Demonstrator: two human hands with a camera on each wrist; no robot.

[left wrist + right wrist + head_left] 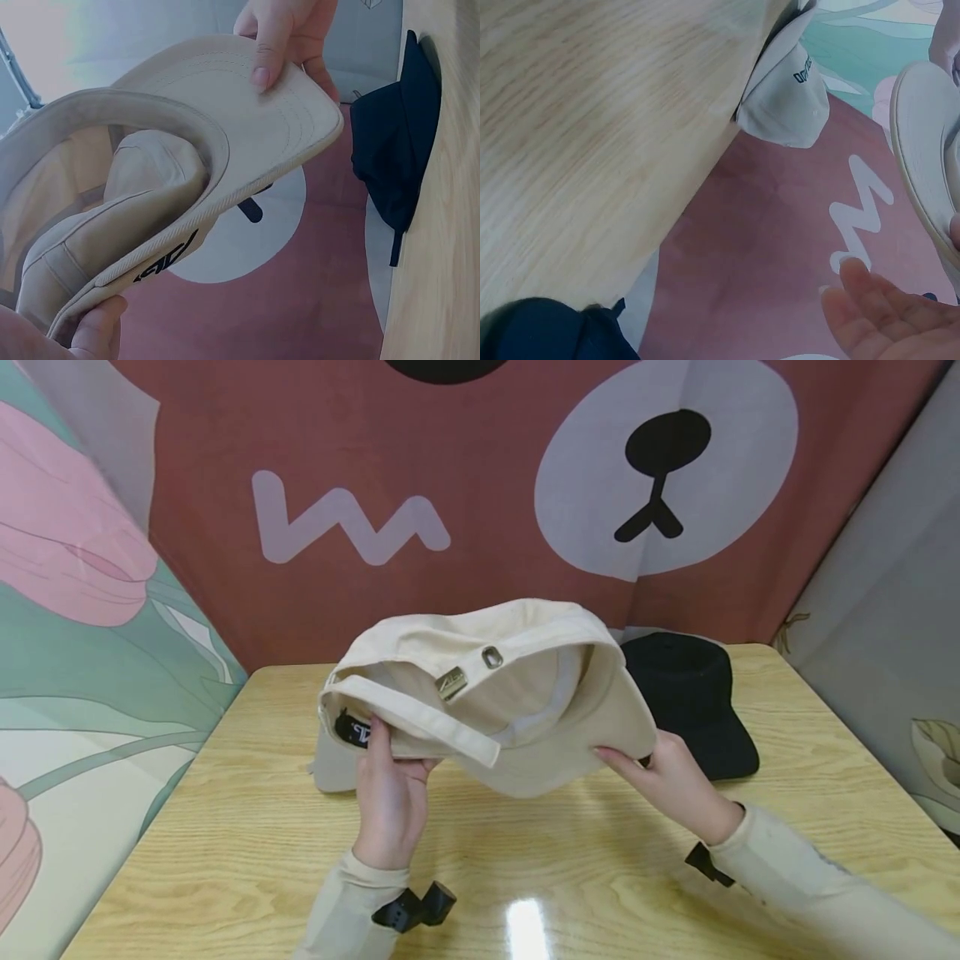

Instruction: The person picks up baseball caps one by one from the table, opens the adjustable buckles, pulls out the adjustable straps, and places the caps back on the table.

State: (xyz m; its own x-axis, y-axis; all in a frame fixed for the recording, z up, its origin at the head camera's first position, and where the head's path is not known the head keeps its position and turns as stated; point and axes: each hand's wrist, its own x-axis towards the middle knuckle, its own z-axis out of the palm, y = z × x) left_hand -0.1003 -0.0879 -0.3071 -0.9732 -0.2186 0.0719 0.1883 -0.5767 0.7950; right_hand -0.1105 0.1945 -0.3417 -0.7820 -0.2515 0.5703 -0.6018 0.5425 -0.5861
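Note:
A cream cap (525, 768) is held above the table, its inside and back strap facing the head camera. The left hand (393, 802) grips the rim at the strap side, thumb over the edge by a black label. At the other end the right hand (678, 781) pinches the brim, its thumb on the brim's underside (225, 97) in the left wrist view. Dark lettering shows on the cap's outside there. In the right wrist view the right hand's fingers (885, 315) extend beside the brim (922, 142).
A black cap (678, 693) rests on the wooden table (225, 827) at the back right. Behind the held cap on the left sits a light grey cap (332, 768), seen with lettering in the right wrist view. A printed cloth (375, 443) hangs behind the table.

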